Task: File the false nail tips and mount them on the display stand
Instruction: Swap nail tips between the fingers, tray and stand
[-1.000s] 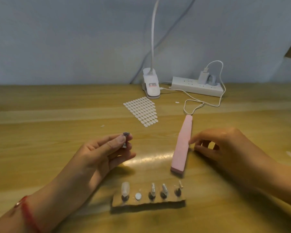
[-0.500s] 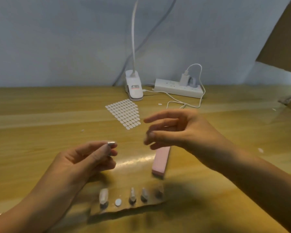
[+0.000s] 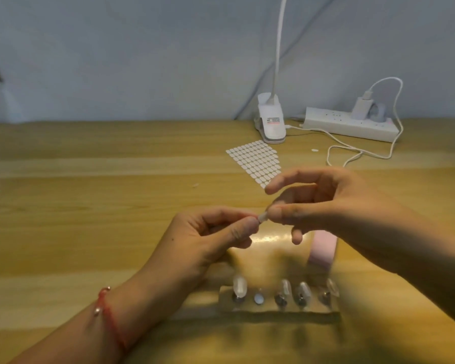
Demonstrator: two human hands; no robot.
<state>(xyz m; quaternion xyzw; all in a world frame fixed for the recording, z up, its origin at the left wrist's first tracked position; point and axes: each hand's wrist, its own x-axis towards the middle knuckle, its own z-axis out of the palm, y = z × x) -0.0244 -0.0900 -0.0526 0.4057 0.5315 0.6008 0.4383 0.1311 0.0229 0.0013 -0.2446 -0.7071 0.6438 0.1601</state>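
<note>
My left hand pinches a small pale piece between thumb and forefinger, above the middle of the table. My right hand meets it from the right; its thumb and a finger pinch the same piece, and the index finger arches above. What the piece is stays too blurred to tell. The display stand lies near me, carrying several pegs with clear nail tips; one spot shows only a white dot. The pink file block lies behind the stand, partly hidden under my right wrist.
A sheet of small white adhesive tabs lies on the wooden table beyond my hands. At the back stand a white clip lamp and a power strip with a looping white cable.
My right hand left the pink file block, swung left and now meets my left hand's fingertips. My left hand rose slightly toward the centre with the small piece.
</note>
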